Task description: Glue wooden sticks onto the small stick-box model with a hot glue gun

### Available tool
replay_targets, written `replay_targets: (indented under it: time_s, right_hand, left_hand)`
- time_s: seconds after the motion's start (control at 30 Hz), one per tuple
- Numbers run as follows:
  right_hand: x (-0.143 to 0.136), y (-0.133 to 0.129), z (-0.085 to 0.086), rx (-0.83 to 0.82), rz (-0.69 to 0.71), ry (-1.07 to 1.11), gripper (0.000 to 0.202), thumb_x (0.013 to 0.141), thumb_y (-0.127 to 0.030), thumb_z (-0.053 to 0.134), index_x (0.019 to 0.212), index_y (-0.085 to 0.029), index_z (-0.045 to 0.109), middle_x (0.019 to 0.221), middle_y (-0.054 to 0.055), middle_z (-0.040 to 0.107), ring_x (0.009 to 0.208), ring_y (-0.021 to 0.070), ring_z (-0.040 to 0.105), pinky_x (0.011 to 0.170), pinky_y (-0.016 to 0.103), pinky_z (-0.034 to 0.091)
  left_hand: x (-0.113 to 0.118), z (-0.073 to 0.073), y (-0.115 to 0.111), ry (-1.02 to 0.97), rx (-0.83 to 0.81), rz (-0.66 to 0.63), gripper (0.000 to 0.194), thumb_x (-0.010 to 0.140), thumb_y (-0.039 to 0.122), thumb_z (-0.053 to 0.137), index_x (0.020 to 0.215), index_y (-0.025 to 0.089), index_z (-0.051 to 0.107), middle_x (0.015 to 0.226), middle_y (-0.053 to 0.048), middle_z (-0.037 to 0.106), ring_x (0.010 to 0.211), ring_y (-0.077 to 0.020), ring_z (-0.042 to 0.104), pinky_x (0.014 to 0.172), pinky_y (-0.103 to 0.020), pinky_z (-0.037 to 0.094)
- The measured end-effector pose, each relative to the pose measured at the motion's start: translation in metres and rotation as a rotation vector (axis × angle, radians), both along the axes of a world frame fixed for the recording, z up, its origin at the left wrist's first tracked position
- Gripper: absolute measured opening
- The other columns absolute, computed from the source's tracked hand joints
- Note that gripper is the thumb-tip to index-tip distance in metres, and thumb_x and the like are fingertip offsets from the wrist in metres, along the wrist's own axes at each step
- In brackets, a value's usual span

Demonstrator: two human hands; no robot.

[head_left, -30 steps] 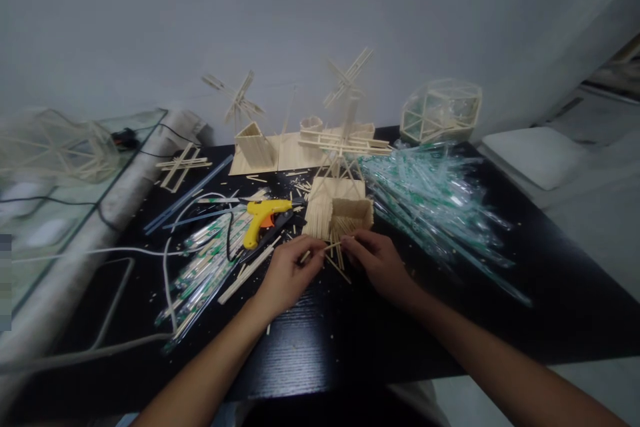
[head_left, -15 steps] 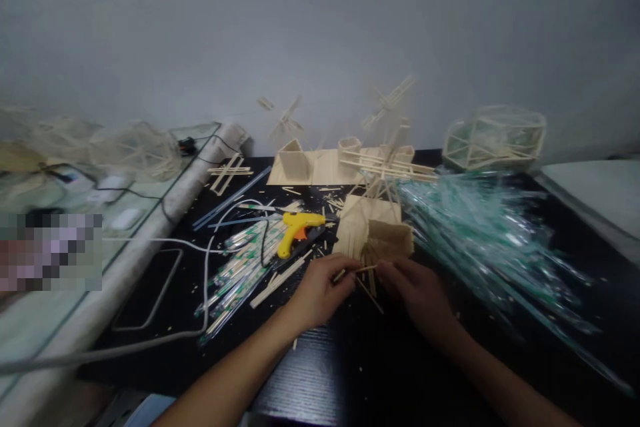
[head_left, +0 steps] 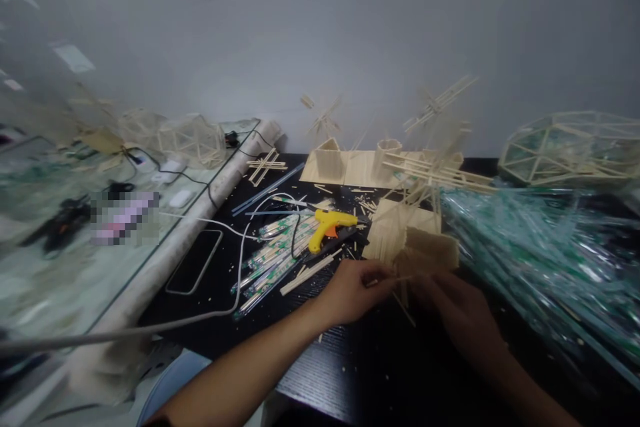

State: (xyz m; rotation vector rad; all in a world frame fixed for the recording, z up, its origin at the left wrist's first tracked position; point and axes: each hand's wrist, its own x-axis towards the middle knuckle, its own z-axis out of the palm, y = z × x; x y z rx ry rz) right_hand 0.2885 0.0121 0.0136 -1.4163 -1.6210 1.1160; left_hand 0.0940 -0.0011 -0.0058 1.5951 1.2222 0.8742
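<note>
Pinching a thin stick point(head_left: 403, 278), the left hand point(head_left: 356, 288) angles inward near the wooden box point(head_left: 431, 251); opposite, the right hand point(head_left: 463, 303) slants in, its grip too blurred to tell

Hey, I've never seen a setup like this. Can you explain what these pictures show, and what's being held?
There's no robot here: these are a person's bare hands, seen by one camera worn on the head, looking forward and down.

On the black table lie a yellow glue gun, loose wooden sticks and, on the right, a heap of clear and green plastic. Small wooden models stand towards the wall.

The left hand and right hand meet by an open wooden box. They seem to hold something thin between them, but it's too blurred to be sure.
</note>
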Motion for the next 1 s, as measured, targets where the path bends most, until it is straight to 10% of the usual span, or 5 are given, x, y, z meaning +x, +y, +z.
replay_targets:
  time_s: [1.0]
  right_hand:
    - [-0.0007, 0.0007, 0.0031, 0.069, -0.081, -0.05, 0.041, 0.076, -0.057, 0.062, 0.053, -0.023, 0.063, 0.05, 0.004, 0.059, 0.048, 0.0197, 0.056, 0.044, 0.027, 0.044]
  left_hand:
    - [0.0032, -0.0065, 0.0015, 0.085, 0.037, 0.097, 0.017, 0.085, 0.023, 0.06, 0.093, 0.016, 0.074, 0.072, 0.001, 0.064, 0.064, -0.0117, 0.053, 0.06, -0.022, 0.037]
